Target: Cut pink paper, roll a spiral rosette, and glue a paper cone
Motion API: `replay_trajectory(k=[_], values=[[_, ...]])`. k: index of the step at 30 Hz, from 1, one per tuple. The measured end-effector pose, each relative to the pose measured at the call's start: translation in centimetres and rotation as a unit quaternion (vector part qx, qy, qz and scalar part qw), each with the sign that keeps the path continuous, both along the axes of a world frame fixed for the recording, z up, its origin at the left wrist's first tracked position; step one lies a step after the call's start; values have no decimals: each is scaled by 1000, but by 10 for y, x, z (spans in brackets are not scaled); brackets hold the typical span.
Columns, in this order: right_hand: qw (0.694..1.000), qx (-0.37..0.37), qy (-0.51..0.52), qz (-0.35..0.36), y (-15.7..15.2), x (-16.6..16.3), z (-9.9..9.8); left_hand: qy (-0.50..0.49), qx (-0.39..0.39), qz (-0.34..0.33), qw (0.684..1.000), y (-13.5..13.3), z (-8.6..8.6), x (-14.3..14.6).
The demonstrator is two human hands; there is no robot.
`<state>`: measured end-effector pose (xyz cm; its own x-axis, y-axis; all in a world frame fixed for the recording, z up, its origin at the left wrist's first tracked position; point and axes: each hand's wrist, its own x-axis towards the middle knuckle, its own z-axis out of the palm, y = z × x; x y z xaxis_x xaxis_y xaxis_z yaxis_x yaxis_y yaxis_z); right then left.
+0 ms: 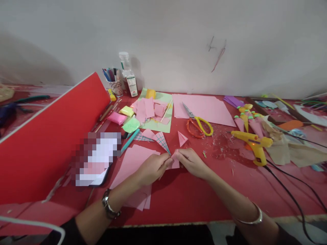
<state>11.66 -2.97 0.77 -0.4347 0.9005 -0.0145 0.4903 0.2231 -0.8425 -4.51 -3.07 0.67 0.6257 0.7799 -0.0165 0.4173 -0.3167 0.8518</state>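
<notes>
Between both hands | pink paper piece (174,162) | left hand (152,168), right hand (192,161) pinching it

One left hand (152,169), one right hand (192,162), one pinched paper piece (175,163), one scissors (198,125), one glue gun (254,145), one bottle (128,75).

A red table (194,197) fills the view. Behind the table rises a plain whitish wall (166,30), faintly scuffed. At its left stands a red partition (46,143).
</notes>
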Motion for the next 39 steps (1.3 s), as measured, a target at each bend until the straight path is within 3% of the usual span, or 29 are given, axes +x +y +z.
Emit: replay_trajectory(k=[7,13,17,22,26,31,39], values=[[999,20,3,27,0,3,4,-20,-27,-15,999,-2,-3,1],[999,41,8,1,1,1,2,-20,-12,-24,999,-1,-3,1],[999,25,3,23,0,0,1,-14,8,-3,1000,1,-1,-1],[997,72,-16,28,0,-1,1,-8,27,-4,1000,2,-1,-2],[995,96,-24,24,1,-2,0,-8,55,44,997,-1,-3,2],[997,65,-11,34,-1,-3,-1,-26,39,86,995,-7,-1,4],[991,90,-25,92,0,-2,0,-45,49,77,995,-4,-1,1]])
